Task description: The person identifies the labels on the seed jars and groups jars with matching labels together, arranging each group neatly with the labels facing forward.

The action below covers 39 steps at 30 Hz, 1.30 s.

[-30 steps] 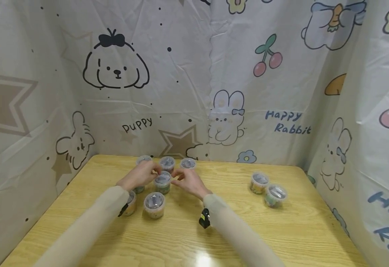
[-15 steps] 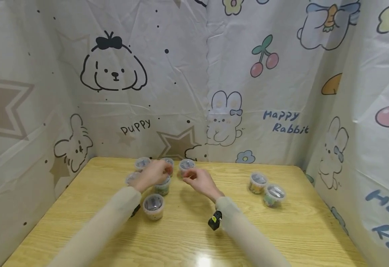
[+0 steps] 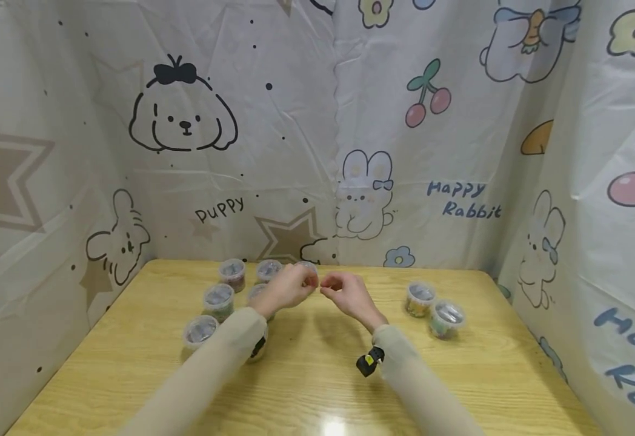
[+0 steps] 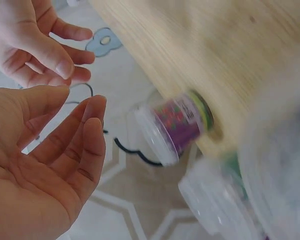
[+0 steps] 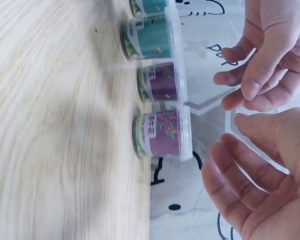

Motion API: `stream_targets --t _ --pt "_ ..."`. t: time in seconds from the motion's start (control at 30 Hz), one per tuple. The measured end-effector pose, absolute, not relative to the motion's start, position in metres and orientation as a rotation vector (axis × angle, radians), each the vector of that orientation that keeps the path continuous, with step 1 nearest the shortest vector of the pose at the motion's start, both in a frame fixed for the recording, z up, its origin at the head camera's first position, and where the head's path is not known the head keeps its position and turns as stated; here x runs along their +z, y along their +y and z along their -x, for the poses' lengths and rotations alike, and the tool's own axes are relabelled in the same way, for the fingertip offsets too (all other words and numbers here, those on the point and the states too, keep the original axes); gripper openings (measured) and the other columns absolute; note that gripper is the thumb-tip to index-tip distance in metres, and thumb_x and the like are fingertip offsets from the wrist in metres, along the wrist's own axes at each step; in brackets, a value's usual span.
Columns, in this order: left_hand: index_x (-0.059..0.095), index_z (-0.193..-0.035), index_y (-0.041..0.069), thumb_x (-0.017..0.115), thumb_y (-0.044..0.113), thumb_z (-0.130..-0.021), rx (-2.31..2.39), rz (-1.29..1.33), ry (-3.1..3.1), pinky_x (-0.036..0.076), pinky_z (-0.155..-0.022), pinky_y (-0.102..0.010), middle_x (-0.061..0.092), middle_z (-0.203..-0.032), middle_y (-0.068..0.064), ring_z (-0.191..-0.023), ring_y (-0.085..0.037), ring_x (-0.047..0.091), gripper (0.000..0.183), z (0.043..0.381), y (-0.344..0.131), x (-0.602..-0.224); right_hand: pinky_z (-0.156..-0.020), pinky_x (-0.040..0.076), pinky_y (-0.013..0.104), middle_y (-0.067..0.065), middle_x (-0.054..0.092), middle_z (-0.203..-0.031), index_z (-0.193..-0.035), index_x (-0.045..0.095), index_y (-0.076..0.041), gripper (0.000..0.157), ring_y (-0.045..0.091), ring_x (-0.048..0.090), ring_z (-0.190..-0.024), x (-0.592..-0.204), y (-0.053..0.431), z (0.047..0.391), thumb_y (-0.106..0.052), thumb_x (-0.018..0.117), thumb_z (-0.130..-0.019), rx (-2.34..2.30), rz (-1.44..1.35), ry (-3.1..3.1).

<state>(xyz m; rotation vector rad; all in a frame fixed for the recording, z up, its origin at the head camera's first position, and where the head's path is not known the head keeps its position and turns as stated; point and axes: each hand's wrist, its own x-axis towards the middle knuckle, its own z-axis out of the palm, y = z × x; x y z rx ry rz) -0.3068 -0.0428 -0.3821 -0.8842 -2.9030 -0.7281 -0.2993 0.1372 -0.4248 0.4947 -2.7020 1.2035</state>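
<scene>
My left hand (image 3: 290, 287) hovers over the right end of the group of cups, fingers loosely bent with nothing between them. Close to its right is my right hand (image 3: 352, 297), also holding nothing, thumb and fingers relaxed. The fingertips of both hands face each other. Nearest them is a purple-labelled lidded cup (image 4: 177, 125) at the table's back edge, partly hidden by the left hand in the head view. In the right wrist view that purple cup (image 5: 162, 132) stands beside a second purple cup (image 5: 162, 82) and a teal cup (image 5: 150, 37).
More clear-lidded cups stand at left, including a back-left cup (image 3: 232, 274), a middle-left cup (image 3: 219, 301) and a front-left cup (image 3: 200, 330); the left forearm partly covers another. Two cups, one yellowish (image 3: 420, 298) and one green (image 3: 447, 318), stand at right. A printed curtain (image 3: 290, 151) surrounds the wooden table (image 3: 317, 387).
Both hands have moved right, from around the middle cup of the group to near the back-right cup. The cups at left are uncovered again; they stand where they were.
</scene>
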Motion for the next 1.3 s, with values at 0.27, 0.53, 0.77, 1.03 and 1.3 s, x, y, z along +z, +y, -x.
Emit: stream_targets --t 0.27,0.53,0.77,1.03,1.3 --pt "0.073 -0.094 0.01 0.065 0.009 -0.093 -0.8 0.883 -2.865 0.056 -0.076 -0.035 0.073 -0.096 -0.005 -0.09 -0.021 0.069 0.008 0.306 -0.016 -0.389 -0.077 0.055 0.038 0.0 0.073 -0.09 -0.092 0.072 -0.012 0.004 0.016 0.068 -0.085 -0.425 0.158 0.295 -0.013 0.072 -0.089 1.198 -0.418 -2.701" --pt "0.073 -0.098 0.007 0.064 0.009 -0.094 -0.932 0.825 -2.878 0.055 -0.072 -0.033 0.073 -0.097 -0.007 -0.088 -0.021 0.067 0.01 0.306 0.01 -0.4 -0.077 0.055 0.038 0.001 0.072 -0.091 -0.093 0.072 -0.012 0.004 0.017 0.068 -0.085 -0.424 0.185 0.288 -0.014 0.071 -0.09 1.153 -0.383 -2.727" --pt "0.074 -0.094 0.01 0.066 0.01 -0.092 -0.974 0.767 -2.834 0.052 -0.067 -0.025 0.073 -0.092 -0.003 -0.083 -0.015 0.067 0.009 0.305 0.033 -0.419 -0.079 0.054 0.041 0.004 0.072 -0.096 -0.097 0.071 -0.011 0.007 0.022 0.068 -0.09 -0.428 0.21 0.283 -0.016 0.069 -0.092 1.108 -0.32 -2.781" --pt "0.074 -0.096 0.013 0.066 0.014 -0.093 -0.99 0.785 -2.855 0.05 -0.066 -0.022 0.072 -0.092 0.001 -0.08 -0.009 0.065 0.008 0.305 0.056 -0.436 -0.08 0.055 0.042 0.01 0.072 -0.1 -0.1 0.071 -0.004 0.011 0.026 0.068 -0.092 -0.433 0.24 0.28 -0.01 0.067 -0.092 1.075 -0.286 -2.797" --pt "0.074 -0.097 0.012 0.065 0.014 -0.093 -1.038 0.803 -2.85 0.048 -0.063 -0.02 0.072 -0.09 0.001 -0.076 -0.007 0.062 0.01 0.308 0.08 -0.446 -0.078 0.055 0.043 0.013 0.073 -0.097 -0.1 0.071 -0.002 0.011 0.027 0.068 -0.088 -0.432 0.267 0.278 -0.007 0.068 -0.09 0.979 -0.229 -2.758"
